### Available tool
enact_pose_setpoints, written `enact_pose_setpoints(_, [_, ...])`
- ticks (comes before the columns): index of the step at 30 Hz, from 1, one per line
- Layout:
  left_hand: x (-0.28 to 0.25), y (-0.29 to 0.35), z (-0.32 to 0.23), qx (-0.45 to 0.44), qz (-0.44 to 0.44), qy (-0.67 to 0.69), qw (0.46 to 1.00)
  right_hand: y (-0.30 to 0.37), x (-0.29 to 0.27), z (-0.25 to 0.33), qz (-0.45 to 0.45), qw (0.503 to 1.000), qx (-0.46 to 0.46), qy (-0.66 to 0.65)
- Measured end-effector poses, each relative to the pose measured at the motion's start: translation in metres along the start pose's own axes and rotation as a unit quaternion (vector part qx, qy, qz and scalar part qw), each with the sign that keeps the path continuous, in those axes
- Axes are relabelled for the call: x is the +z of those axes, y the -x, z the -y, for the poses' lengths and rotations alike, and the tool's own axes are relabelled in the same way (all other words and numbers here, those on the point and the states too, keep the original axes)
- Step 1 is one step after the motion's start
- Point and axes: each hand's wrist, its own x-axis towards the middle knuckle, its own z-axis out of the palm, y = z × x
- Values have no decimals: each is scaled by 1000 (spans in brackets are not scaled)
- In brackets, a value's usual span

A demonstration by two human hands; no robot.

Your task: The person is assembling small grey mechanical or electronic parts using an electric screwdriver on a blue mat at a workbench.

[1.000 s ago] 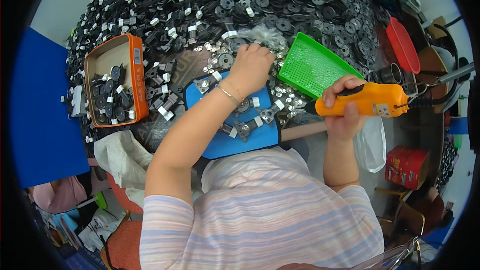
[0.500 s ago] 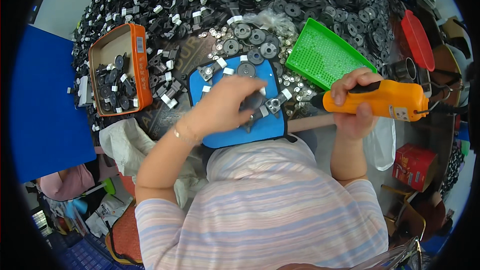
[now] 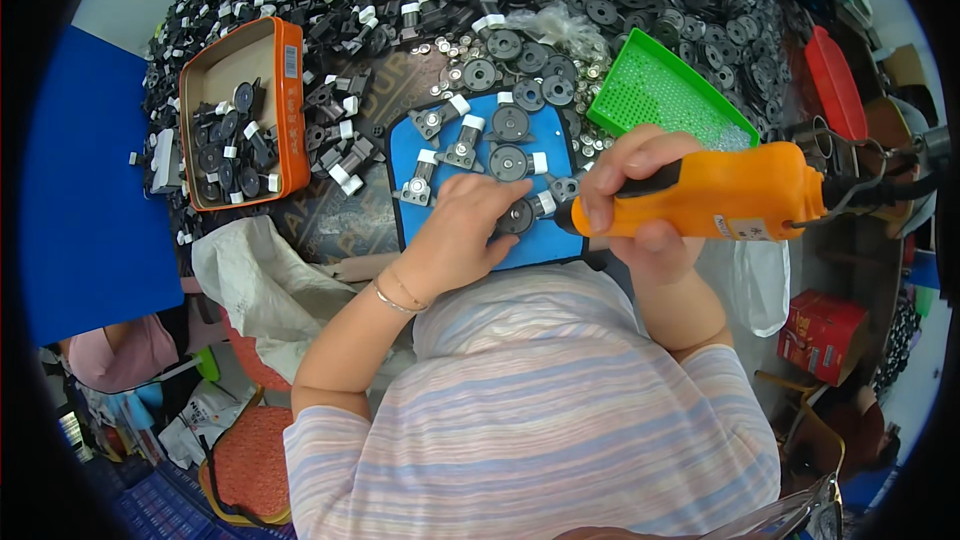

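My right hand [image 3: 645, 190] is wrapped round an orange electric screwdriver [image 3: 740, 190], its dark tip pointing left, low over the blue mat's right edge. My left hand [image 3: 460, 235] rests at the near part of the blue mat [image 3: 420, 135]. Its thumb and fingers close round a black wheel assembly [image 3: 517, 219] with a white tab. Just beyond lie two more wheel assemblies, a middle one [image 3: 509, 162] and a farther one [image 3: 510, 122]. Several black brackets with white tabs, such as one bracket [image 3: 463, 145], lie on the mat's left side. Another bracket [image 3: 563, 188] is partly hidden beside the screwdriver tip.
An orange tin [image 3: 292, 110] with finished-looking wheel parts stands left. A green perforated basket [image 3: 665, 100] is at the right, past small metal pieces [image 3: 455, 50]. Piles of black brackets [image 3: 330, 0] and black discs [image 3: 690, 0] cover the far table. A cable [image 3: 885, 190] trails from the screwdriver.
My right hand has brought the screwdriver left to the mat. My left hand has moved slightly nearer and settled on a wheel assembly, uncovering the middle one. The view has shifted slightly.
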Motion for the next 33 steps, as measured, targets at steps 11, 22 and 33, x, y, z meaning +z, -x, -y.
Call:
enact_pose_setpoints(11, [4,3,-1,5,-45,-33,998,-2,5,-11,-6,996,-51,-67])
enact_pose_setpoints(22, [23,9,-4,-64,-123,-145,980,-7,13,-24,-21,999,-24,-13])
enact_pose_setpoints(33, [26,11,-5,-58,-145,-149,976,-9,23,-35,7,999,-39,35])
